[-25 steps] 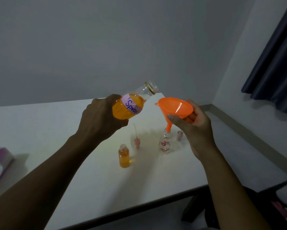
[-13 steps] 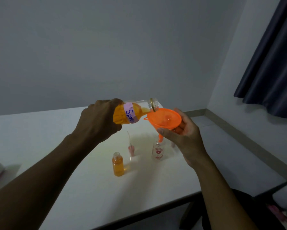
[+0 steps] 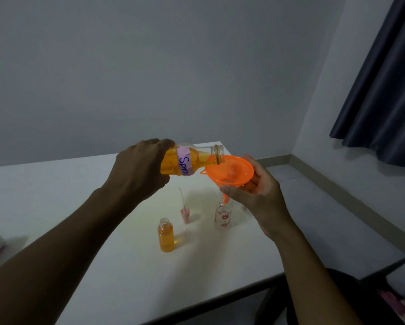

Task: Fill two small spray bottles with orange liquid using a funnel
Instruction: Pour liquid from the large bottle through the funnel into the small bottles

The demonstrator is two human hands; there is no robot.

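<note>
Left hand (image 3: 139, 170) grips big bottle (image 3: 189, 161), tipped, mouth over funnel (image 3: 229, 171). Right hand (image 3: 257, 193) holds funnel, spout in flowered spray bottle (image 3: 223, 216). Filled spray bottle (image 3: 165, 235) stands on surface (image 3: 79, 188).

It looks like a plain room in a home or small office: a white table (image 3: 56, 207) at 6 o'clock, bare grey walls (image 3: 149, 78) at 12 o'clock, a dark blue curtain (image 3: 384, 102) at 2 o'clock, and a baseboard (image 3: 337, 191) at 3 o'clock.

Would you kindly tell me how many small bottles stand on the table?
2: an orange-filled bottle nearer the person, and a clear flowered bottle below the funnel spout. The right hand could hide more.
</note>
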